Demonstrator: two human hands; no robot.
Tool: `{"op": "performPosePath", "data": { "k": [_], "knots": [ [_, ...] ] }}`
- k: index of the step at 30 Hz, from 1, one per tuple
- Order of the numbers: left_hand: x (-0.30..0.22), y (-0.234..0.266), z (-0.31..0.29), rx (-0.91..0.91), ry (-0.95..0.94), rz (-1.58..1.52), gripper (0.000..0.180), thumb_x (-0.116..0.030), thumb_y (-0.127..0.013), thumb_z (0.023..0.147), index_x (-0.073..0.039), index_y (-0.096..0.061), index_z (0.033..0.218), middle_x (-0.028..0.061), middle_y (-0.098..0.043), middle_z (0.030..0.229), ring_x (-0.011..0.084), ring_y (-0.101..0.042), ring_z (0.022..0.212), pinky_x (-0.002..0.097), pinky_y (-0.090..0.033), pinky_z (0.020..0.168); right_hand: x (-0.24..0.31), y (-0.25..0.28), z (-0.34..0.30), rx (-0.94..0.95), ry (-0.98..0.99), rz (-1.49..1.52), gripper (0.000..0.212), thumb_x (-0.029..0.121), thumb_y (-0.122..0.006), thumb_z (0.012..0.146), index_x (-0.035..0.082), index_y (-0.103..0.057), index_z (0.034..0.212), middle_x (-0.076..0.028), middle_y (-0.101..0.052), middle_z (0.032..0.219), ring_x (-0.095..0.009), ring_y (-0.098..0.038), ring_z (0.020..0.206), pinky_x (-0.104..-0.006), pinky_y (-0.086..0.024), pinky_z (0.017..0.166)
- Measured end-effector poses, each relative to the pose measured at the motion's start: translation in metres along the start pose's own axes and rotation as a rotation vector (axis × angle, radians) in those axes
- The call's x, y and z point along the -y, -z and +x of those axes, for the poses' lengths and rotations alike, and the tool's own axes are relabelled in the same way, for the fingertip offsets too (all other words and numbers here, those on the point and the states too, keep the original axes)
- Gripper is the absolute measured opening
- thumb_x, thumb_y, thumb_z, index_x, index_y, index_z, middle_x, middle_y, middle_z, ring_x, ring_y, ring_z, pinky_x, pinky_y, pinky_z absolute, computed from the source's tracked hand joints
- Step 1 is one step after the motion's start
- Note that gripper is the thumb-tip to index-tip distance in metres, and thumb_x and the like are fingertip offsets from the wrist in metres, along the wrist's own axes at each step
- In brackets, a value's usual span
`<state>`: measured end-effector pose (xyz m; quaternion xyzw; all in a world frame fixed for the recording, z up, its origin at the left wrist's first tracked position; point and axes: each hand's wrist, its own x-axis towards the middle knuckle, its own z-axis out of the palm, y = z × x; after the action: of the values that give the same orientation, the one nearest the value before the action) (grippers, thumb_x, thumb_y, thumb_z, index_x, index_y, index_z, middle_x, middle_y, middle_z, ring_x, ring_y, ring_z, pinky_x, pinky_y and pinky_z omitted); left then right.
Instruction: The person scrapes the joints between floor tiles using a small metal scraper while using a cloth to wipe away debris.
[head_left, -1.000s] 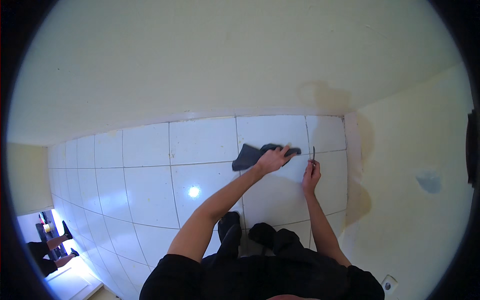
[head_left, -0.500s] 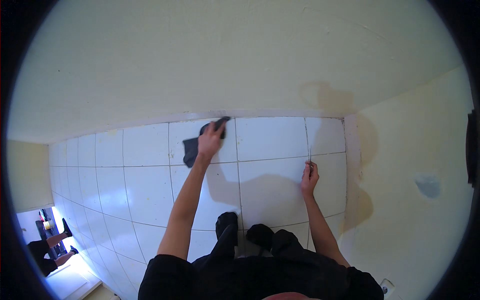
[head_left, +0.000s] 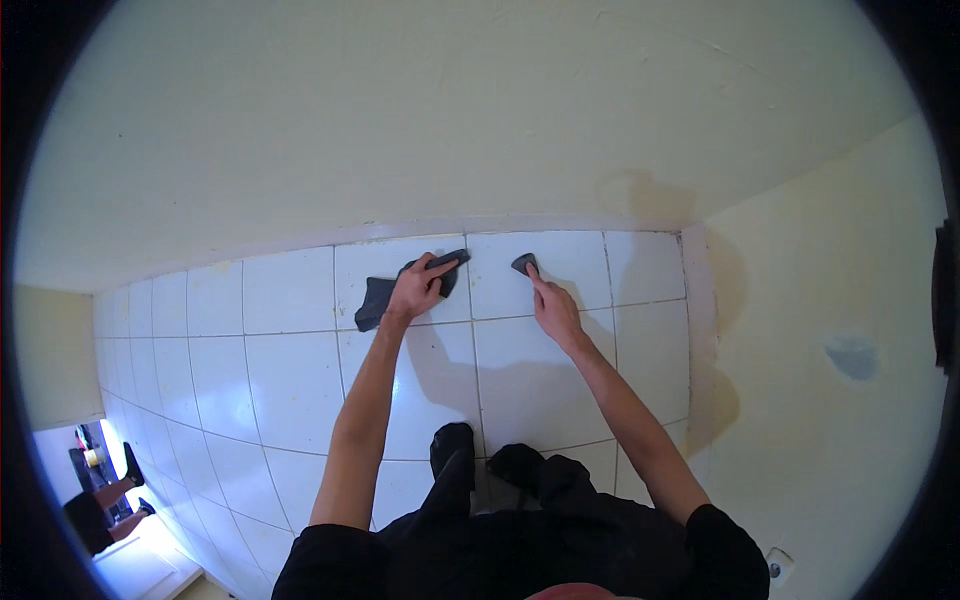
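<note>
My left hand (head_left: 412, 292) is closed on a dark grey cloth (head_left: 374, 303). One end of the cloth lies on the white tiles, and a narrow folded part sticks out past my fingers toward the wall. My right hand (head_left: 558, 312) grips a putty knife (head_left: 524, 263) with a flared grey blade, the index finger stretched along it. Its handle is hidden in my palm. The blade points at the wall and is over the tile to the right of the cloth; whether it touches the tile I cannot tell.
A low pale skirting (head_left: 560, 223) runs along the cream wall (head_left: 450, 120) ahead. The side wall (head_left: 800, 300) stands close at right, with a grey patch (head_left: 852, 358) on it. My shoes (head_left: 453, 447) are on the tiled floor (head_left: 290, 385). Another person's legs (head_left: 115, 490) show far left.
My right hand has swung left and forward, bringing the putty knife near the cloth with its blade turned flat to view. My left hand and the cloth have shifted slightly back from the wall.
</note>
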<state>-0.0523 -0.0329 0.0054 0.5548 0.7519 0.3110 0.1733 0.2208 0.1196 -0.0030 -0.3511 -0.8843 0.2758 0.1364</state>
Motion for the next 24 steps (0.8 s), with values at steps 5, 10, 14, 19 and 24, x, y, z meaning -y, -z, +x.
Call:
{"op": "performPosePath", "data": {
  "k": [5,10,14,19,24],
  "knots": [
    [0.000,-0.019,0.005,-0.124,-0.055,-0.011,0.049,-0.006,-0.057,0.078,-0.022,-0.071,0.123,0.0144,-0.062,0.107,0.0355,-0.067,0.077,0.0436,-0.058,0.072,0.026,-0.023,0.025,-0.026,-0.016,-0.159,0.056,0.007,-0.057,0.092,0.009,-0.047,0.147,-0.017,-0.065,0.071,-0.036,-0.067,0.067,-0.0482,-0.053,0.060],
    [0.002,-0.018,0.001,-0.177,-0.066,-0.026,0.049,-0.006,-0.057,0.078,-0.020,-0.070,0.123,0.0132,-0.062,0.105,0.0346,-0.067,0.075,0.0435,-0.058,0.070,0.062,-0.021,0.039,0.108,-0.107,-0.354,0.062,0.012,-0.063,0.084,0.002,-0.050,0.144,-0.016,-0.067,0.065,-0.031,-0.067,0.055,-0.0440,-0.054,0.052],
    [-0.001,-0.019,0.003,-0.191,-0.081,0.009,0.050,-0.006,-0.057,0.078,-0.020,-0.070,0.124,0.0122,-0.062,0.104,0.0330,-0.067,0.075,0.0427,-0.058,0.067,0.070,-0.026,0.050,0.106,-0.153,-0.392,0.065,0.011,-0.063,0.080,0.000,-0.050,0.143,-0.016,-0.067,0.063,-0.030,-0.068,0.055,-0.0429,-0.054,0.052],
    [0.001,-0.018,0.005,-0.165,-0.060,0.073,0.051,-0.007,-0.058,0.077,-0.020,-0.069,0.125,0.0116,-0.061,0.103,0.0315,-0.067,0.075,0.0423,-0.058,0.065,0.076,-0.022,0.064,0.107,-0.192,-0.328,0.063,0.010,-0.063,0.079,-0.002,-0.051,0.140,-0.017,-0.069,0.066,-0.031,-0.069,0.057,-0.0422,-0.055,0.053],
    [0.000,-0.021,0.003,-0.148,-0.028,0.047,0.054,-0.006,-0.058,0.076,-0.023,-0.068,0.126,0.0154,-0.062,0.107,0.0350,-0.067,0.080,0.0442,-0.059,0.070,0.080,-0.024,0.068,0.087,-0.221,-0.327,0.056,0.010,-0.063,0.082,-0.001,-0.056,0.136,-0.017,-0.069,0.068,-0.031,-0.070,0.059,-0.0424,-0.056,0.054]
  ]
}}
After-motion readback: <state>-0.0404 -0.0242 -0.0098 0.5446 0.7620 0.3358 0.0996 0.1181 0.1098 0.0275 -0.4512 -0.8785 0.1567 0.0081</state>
